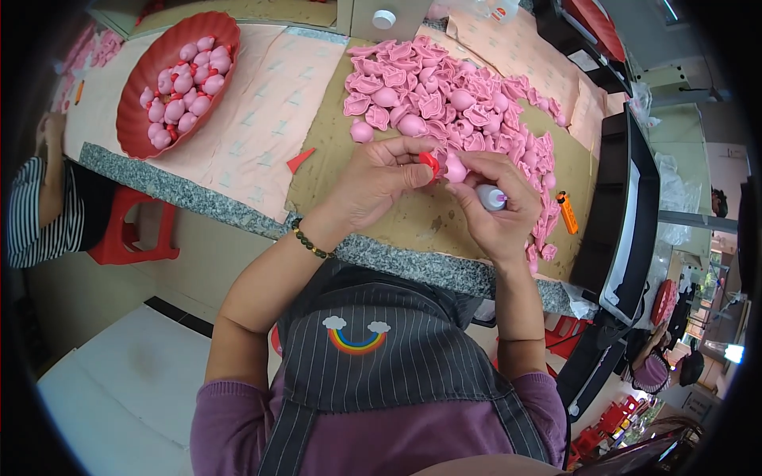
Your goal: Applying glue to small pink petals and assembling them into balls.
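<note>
On speckled counter (198, 194), pink pieces (468, 99), stool (121, 214) below

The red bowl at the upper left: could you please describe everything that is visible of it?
The red bowl is round, wide and shallow-looking, with a fluted wall and scalloped rim, apparently of plastic. It rests mouth up on a pale pink patterned sheet. Rounded pink pieces with red parts lie heaped inside, leaving some inner wall bare. Neither the left hand nor the right hand touches it.
</note>
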`<state>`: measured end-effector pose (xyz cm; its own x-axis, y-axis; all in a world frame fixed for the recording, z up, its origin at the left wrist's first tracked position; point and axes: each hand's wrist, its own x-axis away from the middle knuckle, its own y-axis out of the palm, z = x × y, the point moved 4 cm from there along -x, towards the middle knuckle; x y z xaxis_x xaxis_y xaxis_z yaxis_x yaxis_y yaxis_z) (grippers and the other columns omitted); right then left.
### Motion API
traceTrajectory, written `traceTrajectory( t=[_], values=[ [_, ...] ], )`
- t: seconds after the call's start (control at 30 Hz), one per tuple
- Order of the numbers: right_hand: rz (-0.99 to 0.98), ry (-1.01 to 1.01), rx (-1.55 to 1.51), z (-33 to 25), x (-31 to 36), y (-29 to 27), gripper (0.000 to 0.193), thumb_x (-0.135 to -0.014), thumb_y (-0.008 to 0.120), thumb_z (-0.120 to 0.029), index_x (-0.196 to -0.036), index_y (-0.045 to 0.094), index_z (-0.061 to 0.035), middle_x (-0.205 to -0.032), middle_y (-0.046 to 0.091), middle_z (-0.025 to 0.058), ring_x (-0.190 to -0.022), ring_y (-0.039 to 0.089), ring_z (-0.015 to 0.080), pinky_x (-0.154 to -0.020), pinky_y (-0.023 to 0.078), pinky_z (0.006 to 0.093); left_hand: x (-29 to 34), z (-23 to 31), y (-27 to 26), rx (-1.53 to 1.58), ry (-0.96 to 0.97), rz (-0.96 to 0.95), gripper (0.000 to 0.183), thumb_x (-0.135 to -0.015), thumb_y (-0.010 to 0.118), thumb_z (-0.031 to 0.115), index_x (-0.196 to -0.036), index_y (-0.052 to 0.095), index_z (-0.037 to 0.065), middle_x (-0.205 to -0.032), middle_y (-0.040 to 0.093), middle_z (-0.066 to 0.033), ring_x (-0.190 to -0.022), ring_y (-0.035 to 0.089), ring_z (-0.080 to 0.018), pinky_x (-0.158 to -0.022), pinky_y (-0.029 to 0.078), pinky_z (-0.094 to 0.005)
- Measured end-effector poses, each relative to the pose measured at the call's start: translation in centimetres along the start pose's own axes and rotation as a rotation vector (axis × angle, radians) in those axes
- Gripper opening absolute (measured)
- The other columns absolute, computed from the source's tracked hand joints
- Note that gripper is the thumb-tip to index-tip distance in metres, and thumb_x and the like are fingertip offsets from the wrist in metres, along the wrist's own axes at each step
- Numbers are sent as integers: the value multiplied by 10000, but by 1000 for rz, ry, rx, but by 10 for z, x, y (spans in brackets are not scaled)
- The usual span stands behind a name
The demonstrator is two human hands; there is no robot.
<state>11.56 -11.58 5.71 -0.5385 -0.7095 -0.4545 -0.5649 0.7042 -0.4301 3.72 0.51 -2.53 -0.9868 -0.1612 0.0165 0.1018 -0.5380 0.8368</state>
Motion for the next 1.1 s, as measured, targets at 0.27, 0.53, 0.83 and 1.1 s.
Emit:
traceTrajectory(
  t=[0.27, 0.53, 0.83, 1.1],
  values=[
    [26, -138, 70, -5, -1, 6, 264, -649, 724, 43, -894, 626, 37, -876, 637, 127, -791, 609, 193, -711, 483, 279, 1, -2, -4, -70, -7, -1, 309, -810, 612, 30, -1113, 553, 10, -1012, 605, -70, -918, 583, -122, -821, 480, -245],
    [28, -90, 56, -3, 0, 8, 248, -659, 723, 37, -889, 628, 37, -891, 644, 134, -834, 617, 213, -757, 480, 298, 2, 2, 2, -77, 26, 1, 292, -772, 650, -2, -1051, 568, -25, -953, 614, -76, -869, 591, -122, -790, 497, -244],
    [19, -88, 53, 1, 2, 8, 247, -662, 719, 39, -892, 627, 38, -888, 642, 137, -828, 617, 212, -750, 482, 294, 1, 1, 3, -125, 21, -9, 340, -762, 665, 17, -1083, 557, -9, -991, 611, -76, -895, 577, -109, -823, 472, -238],
    [18, -89, 45, 2, 3, 8, 230, -665, 714, 41, -877, 626, 37, -883, 641, 144, -826, 620, 216, -749, 482, 292, 1, 3, 6, -216, 73, 49, 308, -752, 649, -44, -1050, 570, -30, -967, 618, -86, -877, 597, -127, -792, 503, -248]
  ],
)
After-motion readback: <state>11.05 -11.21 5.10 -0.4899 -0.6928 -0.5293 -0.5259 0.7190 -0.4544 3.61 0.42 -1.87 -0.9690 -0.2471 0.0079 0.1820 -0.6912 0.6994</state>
